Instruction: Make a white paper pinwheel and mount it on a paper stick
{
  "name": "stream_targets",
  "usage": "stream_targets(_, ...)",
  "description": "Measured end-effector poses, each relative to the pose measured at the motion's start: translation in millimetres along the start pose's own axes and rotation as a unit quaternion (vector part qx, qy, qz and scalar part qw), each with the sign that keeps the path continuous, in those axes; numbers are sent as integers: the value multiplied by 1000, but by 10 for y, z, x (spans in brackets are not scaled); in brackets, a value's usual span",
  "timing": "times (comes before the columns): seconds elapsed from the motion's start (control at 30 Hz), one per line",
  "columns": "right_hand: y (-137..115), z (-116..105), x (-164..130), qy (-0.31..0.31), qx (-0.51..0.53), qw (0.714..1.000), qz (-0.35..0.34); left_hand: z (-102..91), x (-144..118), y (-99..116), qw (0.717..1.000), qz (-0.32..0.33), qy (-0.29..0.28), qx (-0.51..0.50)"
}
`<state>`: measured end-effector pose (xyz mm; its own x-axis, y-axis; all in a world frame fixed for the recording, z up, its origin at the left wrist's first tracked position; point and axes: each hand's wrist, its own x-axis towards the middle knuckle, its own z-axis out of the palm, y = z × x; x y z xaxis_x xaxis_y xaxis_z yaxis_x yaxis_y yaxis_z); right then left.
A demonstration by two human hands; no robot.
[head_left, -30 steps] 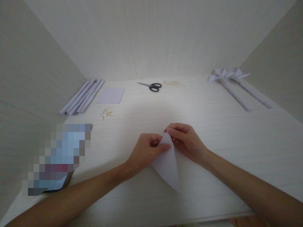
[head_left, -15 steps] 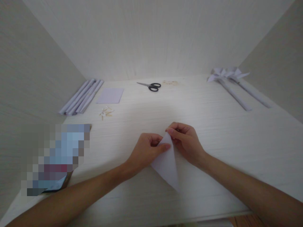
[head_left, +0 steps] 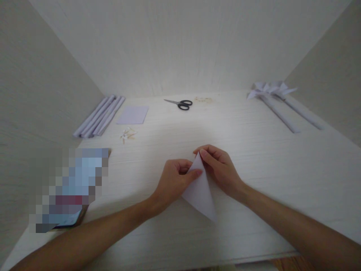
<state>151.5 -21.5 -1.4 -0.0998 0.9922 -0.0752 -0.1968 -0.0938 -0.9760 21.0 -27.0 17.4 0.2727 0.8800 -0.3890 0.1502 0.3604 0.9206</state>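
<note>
A white sheet of paper (head_left: pixel 199 194), folded into a triangle, is held between both hands above the table. My left hand (head_left: pixel 176 178) grips its left side, with the thumb lying on the front face and the fingers behind. At the top corner, my right hand (head_left: pixel 220 163) pinches the paper between thumb and fingers. One long point of the triangle hangs down toward me. The back of the paper and part of the fingers are hidden.
Rolled paper tubes (head_left: pixel 98 116) and a square paper stack (head_left: pixel 132 114) lie back left, near small sticks (head_left: pixel 128 134). Scissors (head_left: pixel 182 104) and tiny pale pieces (head_left: pixel 203 99) lie behind. Paper pinwheels (head_left: pixel 279 107) rest back right. A blurred phone (head_left: pixel 69 222) is at left.
The folded paper has turned slightly, its lower point swinging a little right and up. My right fingers have shifted slightly at the top corner. Both hands keep their hold.
</note>
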Motion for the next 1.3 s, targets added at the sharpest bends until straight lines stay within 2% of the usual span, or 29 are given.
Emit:
stream_targets(0.17,15,-5,-5,-4,30,1000,10,-1,-13,0,1000,8,4,0)
stream_targets(0.5,-4,-6,-26,-2,11,999,-44,-10,-4,-7,1000,5,-21,-8)
stream_targets(0.7,-4,5,-22,19,-3,998,-58,8,-18,27,1000,4,-16,5)
stream_targets(0.8,-18,14,-12,28,-22,998,-49,5,-13,14,1000,25,7,-7)
stream_targets(0.93,-51,19,-45,9,-53,998,-31,-21,14,-17,994,55,65,-74)
stream_targets(1.07,-42,15,-94,-10,-121,992,-47,-64,69,-27,971,104,118,-182)
stream_targets(1.3,-8,-29,-58,-17,-172,982,-70,-138,180,33,956,137,100,-241)
